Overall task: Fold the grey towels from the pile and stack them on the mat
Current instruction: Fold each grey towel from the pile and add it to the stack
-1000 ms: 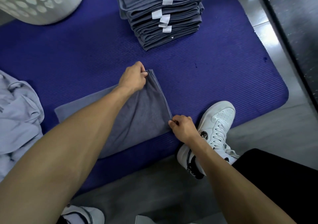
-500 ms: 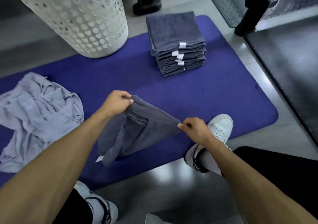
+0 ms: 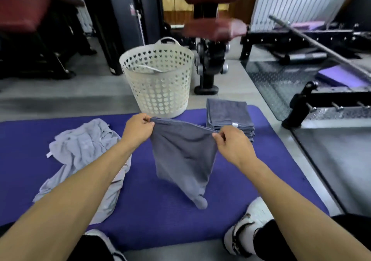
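Observation:
A dark grey towel, folded over, hangs in the air above the purple mat. My left hand pinches its top left corner and my right hand pinches its top right corner, with the top edge stretched between them. Its lower end dangles just above the mat. A stack of folded grey towels sits on the mat's far right, partly behind my right hand. A crumpled pile of lighter grey towels lies on the mat at the left.
A white perforated laundry basket stands at the mat's far edge. Gym machines and a bench fill the background. A metal floor plate lies to the right. My white shoes rest at the mat's near edge.
Both hands have lifted the towel off the mat and raised it until it hangs. The view has tilted up, so the basket and the gym equipment now show.

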Demonstrator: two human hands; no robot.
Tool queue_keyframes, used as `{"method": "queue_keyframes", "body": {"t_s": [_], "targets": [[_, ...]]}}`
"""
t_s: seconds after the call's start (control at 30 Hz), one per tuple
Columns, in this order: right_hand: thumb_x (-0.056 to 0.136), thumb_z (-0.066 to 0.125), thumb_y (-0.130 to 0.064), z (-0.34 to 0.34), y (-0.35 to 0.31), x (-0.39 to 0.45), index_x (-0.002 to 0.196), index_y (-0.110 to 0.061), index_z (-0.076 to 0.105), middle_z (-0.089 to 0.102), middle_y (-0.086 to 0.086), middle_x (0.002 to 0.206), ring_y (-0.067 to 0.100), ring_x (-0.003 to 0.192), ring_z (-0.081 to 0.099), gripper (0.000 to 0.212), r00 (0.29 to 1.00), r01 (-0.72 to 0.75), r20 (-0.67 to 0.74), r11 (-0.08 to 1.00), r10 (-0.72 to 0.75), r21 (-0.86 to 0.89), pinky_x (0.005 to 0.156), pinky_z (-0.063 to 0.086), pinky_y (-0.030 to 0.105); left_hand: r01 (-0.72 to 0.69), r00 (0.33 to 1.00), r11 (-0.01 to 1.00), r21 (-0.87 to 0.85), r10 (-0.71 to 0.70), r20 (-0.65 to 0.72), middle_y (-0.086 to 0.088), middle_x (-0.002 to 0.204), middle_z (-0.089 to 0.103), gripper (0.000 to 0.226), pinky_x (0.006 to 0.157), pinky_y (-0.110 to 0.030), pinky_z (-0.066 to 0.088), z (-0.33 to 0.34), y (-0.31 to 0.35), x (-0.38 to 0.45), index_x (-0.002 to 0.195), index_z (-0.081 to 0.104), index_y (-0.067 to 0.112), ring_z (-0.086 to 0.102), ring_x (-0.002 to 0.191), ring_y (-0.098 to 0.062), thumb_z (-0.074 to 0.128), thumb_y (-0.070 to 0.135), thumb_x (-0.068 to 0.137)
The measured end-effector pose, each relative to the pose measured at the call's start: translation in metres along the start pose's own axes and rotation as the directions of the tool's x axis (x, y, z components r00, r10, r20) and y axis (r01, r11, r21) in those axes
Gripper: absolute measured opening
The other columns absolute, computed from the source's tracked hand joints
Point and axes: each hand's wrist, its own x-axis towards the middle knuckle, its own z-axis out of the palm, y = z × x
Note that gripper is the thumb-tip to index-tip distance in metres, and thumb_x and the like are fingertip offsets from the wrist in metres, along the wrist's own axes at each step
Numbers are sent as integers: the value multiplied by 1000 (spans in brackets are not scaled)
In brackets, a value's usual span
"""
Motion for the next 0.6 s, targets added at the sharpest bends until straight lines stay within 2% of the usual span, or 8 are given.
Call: {"method": "queue_keyframes", "body": {"t_s": [0.1,0.2,0.27,0.3,0.37,0.43,0.53,0.6], "targets": [[100,50,-39,-37,-32,14,78,-18,48,49,-3,81,20,76,45,30,983,183,-5,977,-184,-113,63,32,33,36,998,999,20,-35,-60,5,70,58,6,65,-27,37,-34,-1,-3,84,61,14,54,80,-19,61,13,91],[100,49,-36,-59,-46,26,80,-13,55,56,3,84,27,83,54,31,989,93,-92,979,-112,-182,63,33,33,37,988,977,-208,-5,153,0,76,61,9,81,-34,51,-54,3,-16,85,63,10,57,78,-17,60,7,92],[100,48,-35,-60,-51,29,81,-12,55,59,6,87,30,86,57,30,994,66,-79,981,-82,-181,64,35,33,64,958,938,-342,39,284,-1,79,63,13,88,-34,53,-61,2,-24,84,63,11,59,82,-15,59,3,94],[100,48,-35,-59,-54,29,79,-13,53,57,4,85,29,84,57,31,993,94,-49,979,-104,-180,63,35,33,74,961,928,-364,31,274,-1,80,63,15,90,-36,54,-63,-2,-24,83,64,12,59,85,-15,59,3,94],[100,50,-38,-55,-58,29,77,-16,51,54,0,82,23,77,52,32,987,156,-13,970,-161,-186,62,35,32,95,988,923,-372,-42,147,-1,79,63,18,90,-38,52,-68,-13,-20,80,64,15,58,85,-17,59,5,94],[100,50,-40,-49,-57,32,80,-17,54,55,-2,82,20,75,49,30,987,147,-40,969,-158,-197,61,34,32,103,994,944,-315,-84,73,1,76,62,20,87,-36,49,-69,-20,-15,76,65,18,56,81,-16,60,8,92],[101,47,-37,-38,-51,34,78,-14,51,56,1,79,22,73,49,33,999,25,-38,983,-32,-181,55,30,32,130,979,933,-335,-68,190,-3,77,61,17,88,-36,50,-58,-18,-15,78,63,14,56,81,-19,59,6,92],[100,50,-37,-32,-51,32,74,-11,53,58,0,73,22,71,54,37,999,45,24,996,-43,-81,54,33,31,154,979,935,-318,-101,177,-6,77,61,15,88,-37,51,-54,-19,-12,81,63,12,56,78,-21,57,6,93]]}}
